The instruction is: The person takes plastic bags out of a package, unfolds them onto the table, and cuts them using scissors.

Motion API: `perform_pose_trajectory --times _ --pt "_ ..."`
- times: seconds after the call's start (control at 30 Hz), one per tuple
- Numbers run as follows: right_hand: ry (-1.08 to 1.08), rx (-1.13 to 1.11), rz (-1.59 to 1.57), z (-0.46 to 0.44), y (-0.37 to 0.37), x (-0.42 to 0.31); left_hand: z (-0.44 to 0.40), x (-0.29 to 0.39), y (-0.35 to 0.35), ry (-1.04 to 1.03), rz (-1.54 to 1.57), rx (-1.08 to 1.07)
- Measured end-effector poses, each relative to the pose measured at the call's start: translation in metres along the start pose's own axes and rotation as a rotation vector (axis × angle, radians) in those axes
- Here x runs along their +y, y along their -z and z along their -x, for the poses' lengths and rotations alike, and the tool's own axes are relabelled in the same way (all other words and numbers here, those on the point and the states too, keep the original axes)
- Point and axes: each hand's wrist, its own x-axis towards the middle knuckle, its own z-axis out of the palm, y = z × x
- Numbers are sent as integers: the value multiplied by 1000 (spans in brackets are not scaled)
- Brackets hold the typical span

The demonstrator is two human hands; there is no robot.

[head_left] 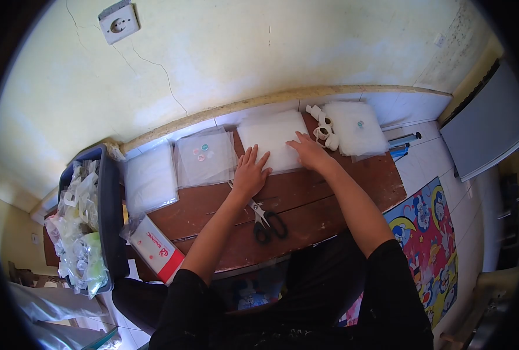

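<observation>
A stack of white translucent sheets [271, 131] lies on the brown wooden table [324, 201]. My left hand [251, 170] rests at its lower left edge, fingers spread. On its right part lies my right hand [307, 150], fingers apart and touching the top sheet. Black-handled scissors [265, 223] lie below my left hand, which hides part of them. Clear bags with small round stickers [204, 156] are left of the stack. Rolls of white tape [325, 129] sit to its right, beside another white stack [356, 127] bearing one round sticker.
At the far left stands a dark bin [112, 216] full of crumpled plastic. Near it are a packet of clear plastic [150, 176] and a red and white box [156, 248]. A colourful mat [432, 245] covers floor at right. The wall [259, 52] rises behind the table.
</observation>
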Motion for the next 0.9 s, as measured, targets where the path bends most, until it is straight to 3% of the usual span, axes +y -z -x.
perform_pose_trajectory --times 0.2,0.27,0.3,0.37,0.47,0.7,0.9 --pt "-29 50 -40 -2 -11 5 -6 2 -6 8 13 57" --pt "3 271 92 -4 -20 5 -6 3 -5 11 2 80" --pt "3 272 91 -2 -18 -1 -5 5 -2 11 1 80" --pt "-41 353 -188 0 -5 -24 -1 10 7 66 38 169" --pt "27 410 -199 3 -9 -54 7 9 14 104 134 263" --pt "84 298 -221 14 -10 -100 43 7 55 117 285 292" --pt "235 250 -365 32 -17 -147 135 -24 130 117 263 136"
